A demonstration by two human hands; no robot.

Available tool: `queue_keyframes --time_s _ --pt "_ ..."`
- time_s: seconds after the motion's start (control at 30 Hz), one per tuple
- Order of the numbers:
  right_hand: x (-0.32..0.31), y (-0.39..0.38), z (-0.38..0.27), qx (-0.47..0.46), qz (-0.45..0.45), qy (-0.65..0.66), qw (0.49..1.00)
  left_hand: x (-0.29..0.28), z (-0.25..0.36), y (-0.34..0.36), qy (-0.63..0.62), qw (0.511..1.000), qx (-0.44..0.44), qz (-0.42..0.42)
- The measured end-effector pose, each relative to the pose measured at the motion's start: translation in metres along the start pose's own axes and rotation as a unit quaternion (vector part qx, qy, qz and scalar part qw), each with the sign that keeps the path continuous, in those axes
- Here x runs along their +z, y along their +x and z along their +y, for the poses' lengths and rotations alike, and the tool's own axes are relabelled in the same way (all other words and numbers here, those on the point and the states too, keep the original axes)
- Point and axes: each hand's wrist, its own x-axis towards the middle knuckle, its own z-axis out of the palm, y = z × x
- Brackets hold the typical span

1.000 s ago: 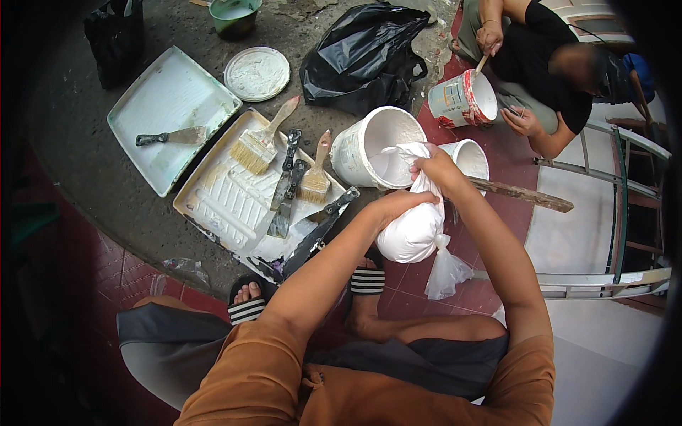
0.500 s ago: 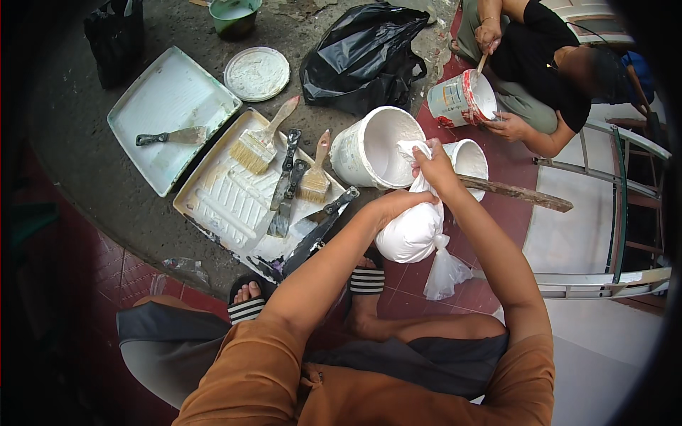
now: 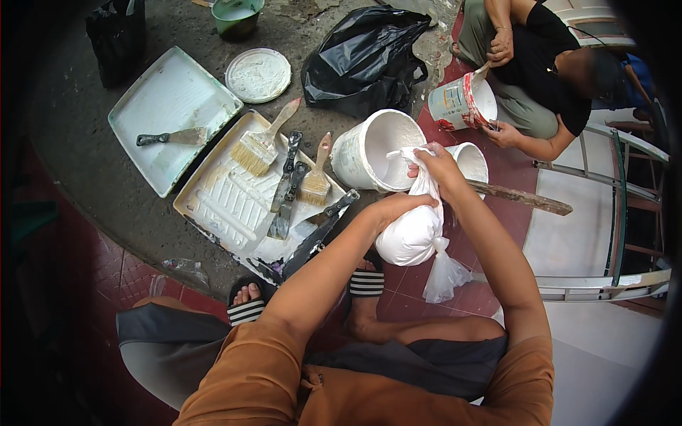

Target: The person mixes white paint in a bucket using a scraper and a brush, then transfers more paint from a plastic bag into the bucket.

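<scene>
A clear plastic bag of white powder hangs in front of me, with a second knotted tail at its lower right. My left hand is closed round the bag just under its neck. Higher up, my right hand pinches the gathered neck, whose loose end points left over the mouth of a large white bucket. White residue coats the inside of that bucket. Behind my right hand is a smaller white bucket, partly hidden. A wooden stick sticks out to the right beside it.
Left lie a paint tray with a putty knife, and another tray with brushes and scrapers. A black plastic bag and a white lid lie beyond. At upper right a person holds a bucket; a ladder lies right.
The loose end of the bag's neck has swung left and slightly down as my right hand shifted its grip. The other person's upper hand has moved at the bucket.
</scene>
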Motion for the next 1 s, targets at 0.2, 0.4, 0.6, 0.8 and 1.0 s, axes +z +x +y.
queue_keyframes --time_s 0.2,0.4,0.6,0.8,1.0 --pt "-0.002 0.001 -0.008 0.11 -0.037 0.079 0.99 -0.001 -0.005 0.005 -0.011 1.0 0.001 0.0" --pt "-0.006 0.013 0.003 0.113 -0.013 0.075 0.991 0.001 -0.003 0.005 0.002 1.0 0.0 0.002" --pt "-0.005 0.012 0.001 0.132 -0.027 0.065 0.989 0.003 0.001 -0.004 0.002 1.0 0.004 0.007" --pt "-0.005 0.015 0.007 0.092 -0.019 0.055 0.994 0.002 -0.002 0.001 -0.01 1.0 0.011 0.006" --pt "-0.004 0.023 0.018 0.029 0.001 -0.047 0.998 0.001 -0.001 0.005 -0.003 1.0 0.009 -0.005"
